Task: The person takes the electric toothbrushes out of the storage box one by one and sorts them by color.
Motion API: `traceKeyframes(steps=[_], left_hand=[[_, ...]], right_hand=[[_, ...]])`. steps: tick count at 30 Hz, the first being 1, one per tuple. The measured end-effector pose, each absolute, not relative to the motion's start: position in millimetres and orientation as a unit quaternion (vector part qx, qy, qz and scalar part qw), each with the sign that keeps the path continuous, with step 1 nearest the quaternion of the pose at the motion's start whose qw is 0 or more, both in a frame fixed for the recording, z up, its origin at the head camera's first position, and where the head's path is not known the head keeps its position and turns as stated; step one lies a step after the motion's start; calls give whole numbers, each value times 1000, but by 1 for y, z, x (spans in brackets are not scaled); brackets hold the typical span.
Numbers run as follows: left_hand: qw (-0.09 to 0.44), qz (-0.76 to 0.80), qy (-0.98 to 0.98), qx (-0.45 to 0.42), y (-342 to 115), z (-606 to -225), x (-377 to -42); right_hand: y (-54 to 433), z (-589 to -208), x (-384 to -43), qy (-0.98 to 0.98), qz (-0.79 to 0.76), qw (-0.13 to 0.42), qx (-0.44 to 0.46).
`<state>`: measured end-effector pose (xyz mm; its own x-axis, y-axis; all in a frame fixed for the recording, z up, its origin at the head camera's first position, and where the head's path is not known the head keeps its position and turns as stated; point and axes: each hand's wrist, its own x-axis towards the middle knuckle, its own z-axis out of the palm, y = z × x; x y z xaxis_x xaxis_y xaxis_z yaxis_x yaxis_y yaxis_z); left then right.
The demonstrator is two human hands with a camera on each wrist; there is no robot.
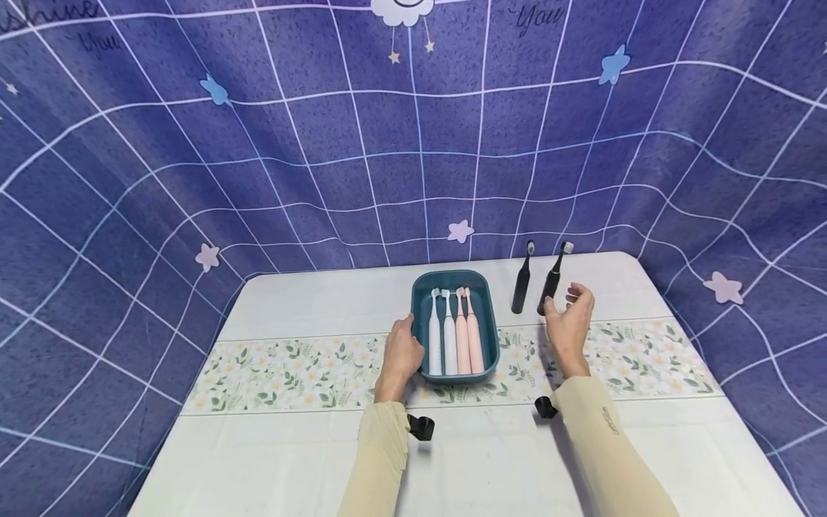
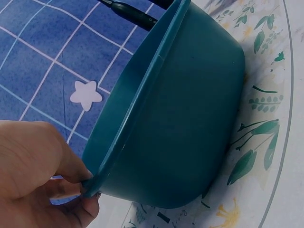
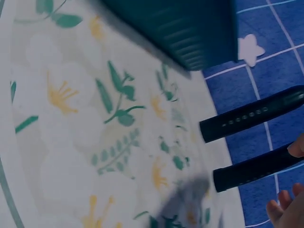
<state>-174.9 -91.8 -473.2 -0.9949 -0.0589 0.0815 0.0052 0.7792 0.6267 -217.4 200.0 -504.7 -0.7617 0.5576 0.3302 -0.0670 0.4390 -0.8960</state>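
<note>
Pinching the left rim of a teal container (image 2: 175, 114) with the left grip (image 1: 399, 355), held narrow between thumb and fingers. Resting, in the container's case, on the worktop (image 1: 291, 459) near its middle, partly across a printed floral strip (image 1: 278, 373) and partly on the white area behind it. Holding inside, side by side with heads toward the back, 2 white toothbrushes (image 1: 449, 345) on the left and 2 pink toothbrushes (image 1: 474, 345) on the right.

Having the right grip (image 1: 568, 327) at the right-hand black toothbrush (image 1: 550, 283), set fairly wide, with the thumb over the handle and the fingers apart from it on the right. Unable to tell touching from near-touching at the thumb. Standing upright, in that brush's case, on the worktop to the right of the container, just beside a left-hand black toothbrush (image 1: 521, 283) of like shape. Bearing, on the left-hand handle, a row of small pale marks (image 3: 245, 116) in the right wrist view.

Wearing pale yellow sleeves (image 1: 381, 452) on the arms, with a black device (image 1: 421, 429) at the left wrist and a matching black device (image 1: 545, 407) at the right. Backed, behind the worktop, by a blue-violet cloth (image 1: 323, 179) with a wavy grid of pale lines, blue stars (image 1: 614, 64), pale stars (image 1: 461, 230), and a smiling cloud (image 1: 402, 11) at the top edge.
</note>
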Motion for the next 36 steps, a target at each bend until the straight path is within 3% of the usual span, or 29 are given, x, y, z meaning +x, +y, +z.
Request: traceKeyframes(steps=[19,36], left_hand=[[47,-328,-943,15,-92,-473,-175],[40,-339,-940,14,-92,-472,-174]], right_hand=[[188,-474,-191,-741,579,313,-131],[150,-462,-180,-741,615,261,-59]])
